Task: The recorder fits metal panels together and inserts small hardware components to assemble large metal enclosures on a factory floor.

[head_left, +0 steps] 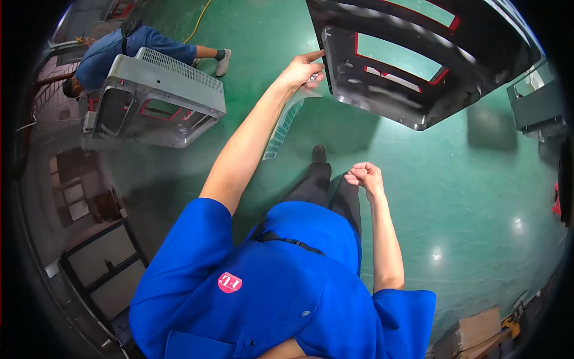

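My left hand is stretched forward, its fingers closed on a see-through sheet with a pale grid pattern that dangles below it. Something small and shiny also shows among these fingers, too small to name. The index finger reaches the left edge of a large dark metal housing, whose window-like openings have red edging. Lower down, my right hand hovers in front of my leg, apart from the housing. Its fingers are curled together, and whatever they may hold cannot be made out.
A similar grey housing with a perforated panel is at the left, where another person in blue bends over behind it. At the right edge is a grey metal part. Cardboard lies lower right on the green floor.
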Tool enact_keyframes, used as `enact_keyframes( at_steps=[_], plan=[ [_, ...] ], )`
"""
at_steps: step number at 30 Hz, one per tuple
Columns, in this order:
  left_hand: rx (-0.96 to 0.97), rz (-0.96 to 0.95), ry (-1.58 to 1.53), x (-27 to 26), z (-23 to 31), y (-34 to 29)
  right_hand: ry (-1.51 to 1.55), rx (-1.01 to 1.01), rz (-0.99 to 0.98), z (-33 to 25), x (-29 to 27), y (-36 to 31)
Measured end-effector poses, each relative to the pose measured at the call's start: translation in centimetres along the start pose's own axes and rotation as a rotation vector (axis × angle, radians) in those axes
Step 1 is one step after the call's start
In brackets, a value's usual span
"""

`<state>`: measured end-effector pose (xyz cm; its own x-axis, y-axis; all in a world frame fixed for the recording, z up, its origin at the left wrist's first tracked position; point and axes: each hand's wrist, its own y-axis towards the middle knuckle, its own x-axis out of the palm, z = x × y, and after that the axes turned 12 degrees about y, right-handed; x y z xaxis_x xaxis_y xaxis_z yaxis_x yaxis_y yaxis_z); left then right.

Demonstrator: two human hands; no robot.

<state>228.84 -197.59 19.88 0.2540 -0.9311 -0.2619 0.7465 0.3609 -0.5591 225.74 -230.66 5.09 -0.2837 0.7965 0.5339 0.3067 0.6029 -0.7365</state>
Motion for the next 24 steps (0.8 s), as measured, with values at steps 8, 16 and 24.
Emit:
enact_keyframes(
  at_steps=[8,16,24],
  plan=[
    [-0.038,-0.09,-0.009,1.1,-1.4,-2.9,-0.103,0.041,-0.085,4.0,-1.6,-0.8],
    [-0.046,-0.15,-0.194,3.8,-4.2,-6.1,0.063,-0.021,-0.061,6.5,-2.9,-1.7],
    [-0.082,-0.202,-0.241,6.6,-4.8,-8.1,0.1,-0.038,-0.067,5.9,-3.5,-3.0]
  ],
)
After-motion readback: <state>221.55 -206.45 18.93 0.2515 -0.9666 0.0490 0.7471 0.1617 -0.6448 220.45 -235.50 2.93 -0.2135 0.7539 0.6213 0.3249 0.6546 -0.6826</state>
